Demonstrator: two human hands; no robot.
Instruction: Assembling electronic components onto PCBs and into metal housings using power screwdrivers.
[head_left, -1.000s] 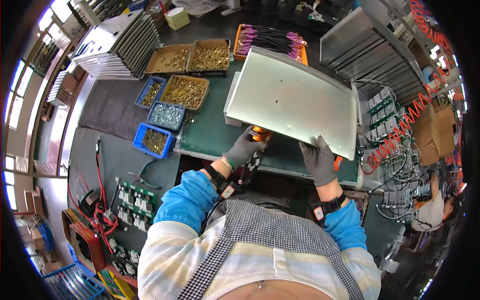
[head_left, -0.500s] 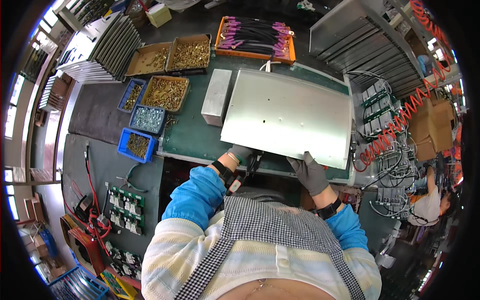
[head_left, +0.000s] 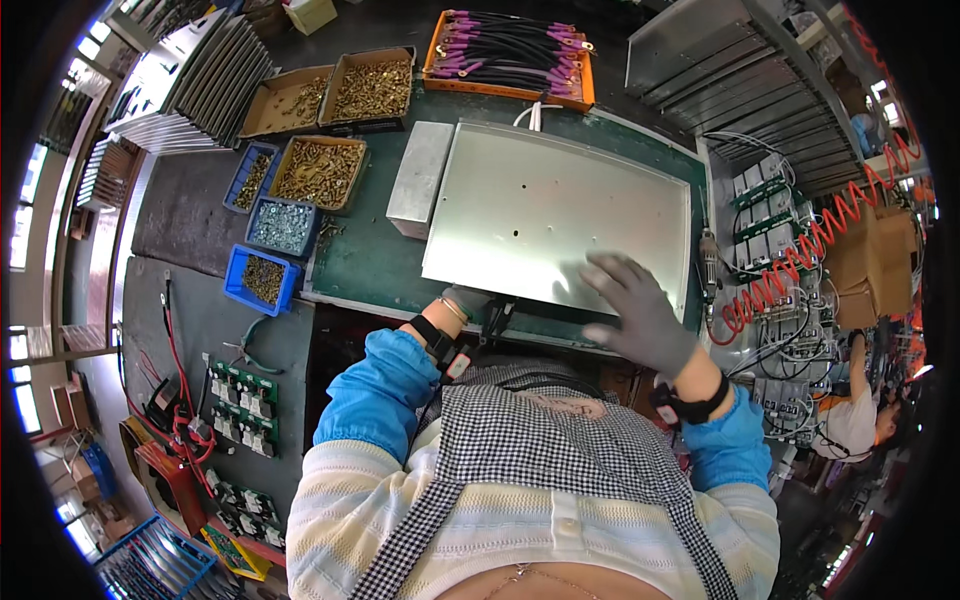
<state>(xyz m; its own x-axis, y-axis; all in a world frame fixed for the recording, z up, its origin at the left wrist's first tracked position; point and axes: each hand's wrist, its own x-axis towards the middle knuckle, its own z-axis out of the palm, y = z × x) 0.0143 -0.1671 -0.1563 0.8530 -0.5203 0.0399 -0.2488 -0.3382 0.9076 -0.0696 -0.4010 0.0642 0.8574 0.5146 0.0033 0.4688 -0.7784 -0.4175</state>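
Observation:
A silvery sheet-metal panel (head_left: 560, 215) with a few small holes lies on the green bench top. My right hand (head_left: 640, 312), in a grey glove, hovers over the panel's near right edge with its fingers spread, holding nothing. At the panel's near left corner is my left hand (head_left: 467, 299), also gloved; its fingers are tucked under the edge and hidden. A black object (head_left: 497, 317) hangs just right of that hand, too dark to name. Against the panel's left side stands a grey metal block (head_left: 419, 180).
Boxes of brass screws (head_left: 320, 172) and blue bins (head_left: 262, 278) of small hardware stand left. An orange tray of black cables (head_left: 510, 60) lies behind. A red coiled hose (head_left: 790, 270) hangs right, near wired circuit boards (head_left: 765, 245). Another person (head_left: 850, 425) works far right.
My right hand has lifted off the panel's near edge and opened above it. My left hand stays at the near left corner. The whole view has shifted slightly.

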